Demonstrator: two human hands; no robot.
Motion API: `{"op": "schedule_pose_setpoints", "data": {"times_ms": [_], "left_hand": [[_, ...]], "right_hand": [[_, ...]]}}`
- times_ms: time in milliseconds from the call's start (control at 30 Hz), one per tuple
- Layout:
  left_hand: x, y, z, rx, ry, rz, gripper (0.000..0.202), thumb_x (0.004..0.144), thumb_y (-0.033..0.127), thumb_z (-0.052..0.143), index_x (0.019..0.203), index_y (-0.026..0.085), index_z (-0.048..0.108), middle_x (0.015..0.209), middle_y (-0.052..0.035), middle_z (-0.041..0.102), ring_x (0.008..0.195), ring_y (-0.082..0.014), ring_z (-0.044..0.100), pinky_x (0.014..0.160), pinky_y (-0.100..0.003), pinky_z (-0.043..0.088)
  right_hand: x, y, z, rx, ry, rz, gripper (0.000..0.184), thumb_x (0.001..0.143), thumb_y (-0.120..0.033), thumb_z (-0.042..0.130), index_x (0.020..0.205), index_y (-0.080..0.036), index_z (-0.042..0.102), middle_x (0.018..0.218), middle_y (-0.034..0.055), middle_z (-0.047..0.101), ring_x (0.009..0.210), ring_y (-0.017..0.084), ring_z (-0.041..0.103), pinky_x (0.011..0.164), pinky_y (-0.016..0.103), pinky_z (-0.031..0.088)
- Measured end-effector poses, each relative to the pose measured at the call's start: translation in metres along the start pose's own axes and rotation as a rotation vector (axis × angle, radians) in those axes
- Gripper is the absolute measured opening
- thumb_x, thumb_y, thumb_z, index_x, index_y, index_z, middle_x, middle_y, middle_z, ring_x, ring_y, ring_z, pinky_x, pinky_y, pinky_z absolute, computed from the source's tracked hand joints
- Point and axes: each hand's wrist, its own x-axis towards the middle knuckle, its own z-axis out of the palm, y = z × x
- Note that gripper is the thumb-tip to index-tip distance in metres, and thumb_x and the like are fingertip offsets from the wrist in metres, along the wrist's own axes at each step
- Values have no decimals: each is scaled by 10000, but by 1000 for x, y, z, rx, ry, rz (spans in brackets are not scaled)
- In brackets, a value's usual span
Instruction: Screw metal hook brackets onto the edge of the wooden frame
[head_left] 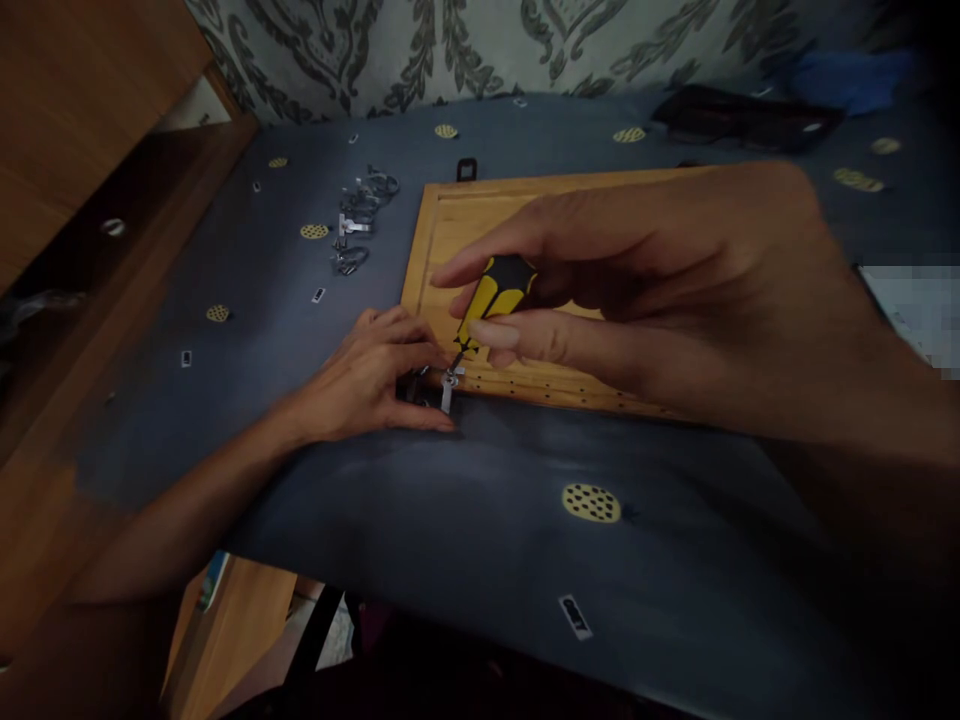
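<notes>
A short screwdriver (492,300) with a yellow and black handle is pinched between the thumb and fingers of my right hand (675,290). Its shaft points down at a metal hinge (448,390) at the near left corner of a wooden panel (450,225). My left hand (382,375) grips around that hinge, thumb at the near side and fingers on the panel's edge. Part of the hinge is hidden behind the left fingers. Small dark holes run along the panel's near edge.
Several loose metal hinges (356,225) lie left of the panel on the dark blue patterned tablecloth (375,480). A black buckle-like piece (466,169) sits behind the panel. Farther back are a dark case (746,118) and a blue cloth (847,80). A wooden cabinet (90,110) stands at left.
</notes>
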Motion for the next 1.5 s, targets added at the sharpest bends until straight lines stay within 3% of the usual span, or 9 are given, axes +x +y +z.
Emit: {"op": "schedule_pose_setpoints", "data": {"times_ms": [133,300,600,800,867,967,1100,1333,1500], "left_hand": [[0,-1,0,-10,0,-3,558,870,679,803,1187,220,778,1113,-70,758,1094,-301,654,939,-421,409],[0,0,-1,-26,-19,-17,518,884,651,804,1176,224,780,1142,-70,763,1088,-294,649,956,-422,420],[0,2,-2,-19,-22,6,472,904,579,815,1179,199,767,1229,-96,745,1165,-321,643,944,-420,458],[-2,-1,-1,19,-12,13,533,882,671,793,1156,214,785,1131,-82,730,1084,-297,633,954,-428,421],[-2,-2,0,15,-6,9,536,876,666,804,1171,219,780,1117,-74,726,1069,-284,628,947,-415,409],[-2,-1,2,15,14,12,517,871,664,811,1132,219,778,1113,-71,731,1078,-287,633,960,-419,403],[-2,-2,3,18,18,6,523,868,685,799,1138,238,770,1178,-82,741,1146,-315,640,1018,-449,409],[-2,-2,2,23,9,13,540,879,688,784,1150,221,776,1182,-104,734,1161,-337,638,1036,-478,426],[-2,-1,2,31,13,25,536,896,684,769,1140,207,776,1170,-111,734,1131,-335,646,1023,-481,430]], "right_hand": [[-1,-1,6,-64,96,34,192,962,-398,809,910,-235,722,821,-18,731,648,116,643,582,267,562],[-1,-3,17,-80,186,66,369,917,-461,841,785,-243,574,759,-21,666,619,133,623,521,277,510],[-4,-8,23,-182,240,61,358,939,-403,814,806,-261,514,761,-40,636,650,147,636,580,292,528],[-3,-7,23,-147,536,-22,272,941,-289,799,849,-297,544,748,-42,666,688,193,649,677,365,519],[-3,-6,21,-163,513,-18,312,951,-332,781,803,-294,510,742,-27,651,683,204,643,670,383,494],[-3,-10,18,-172,421,116,435,912,-467,828,746,-290,468,772,-17,635,700,210,623,690,394,506],[-5,-16,20,-160,342,250,375,918,-514,802,783,-290,533,813,-7,603,716,199,602,659,375,539],[-4,-10,25,-103,300,252,353,926,-449,756,776,-295,475,794,-5,546,728,208,570,640,384,508],[-5,-9,24,-99,291,252,344,927,-463,758,794,-295,490,810,-13,585,724,208,599,662,383,524]]}}
